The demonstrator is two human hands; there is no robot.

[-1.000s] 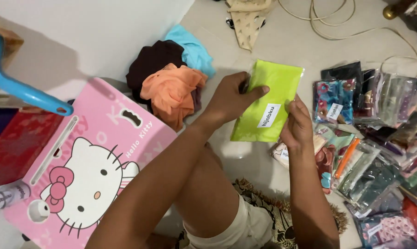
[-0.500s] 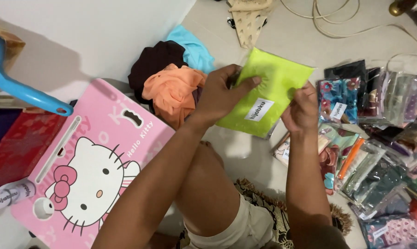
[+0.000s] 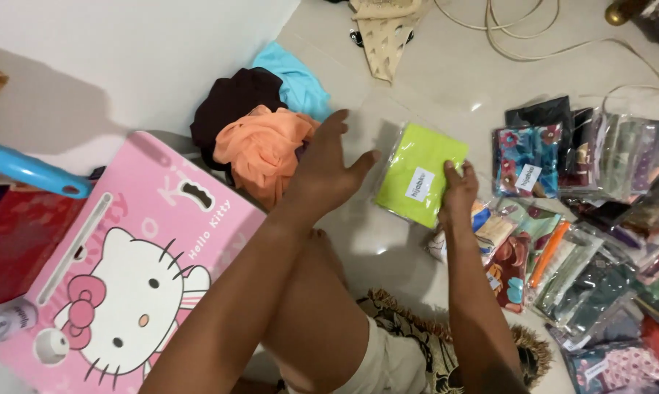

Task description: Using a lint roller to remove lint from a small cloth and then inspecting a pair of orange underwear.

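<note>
A lime-green cloth in a clear plastic packet [image 3: 417, 164] with a small white label lies low over the pale tiled floor [image 3: 446, 80]. My right hand [image 3: 458, 193] grips its near right edge, thumb on top. My left hand [image 3: 329, 171] hovers just left of the packet with its fingers spread and nothing in it; its thumb tip is close to the packet's left edge. My bare knee is under my left forearm.
Left of the hands is a heap of orange [image 3: 260, 149], dark maroon [image 3: 231, 102] and light blue [image 3: 296, 80] cloth. A pink box with a cartoon cat [image 3: 132, 284] lies at the near left. Several packets of patterned cloth [image 3: 584, 219] are spread at the right. Cables [image 3: 533, 40] run along the top.
My left hand has let go of the green packet and opened. The packet has come down from its raised, tilted hold towards the floor, held only by my right hand.
</note>
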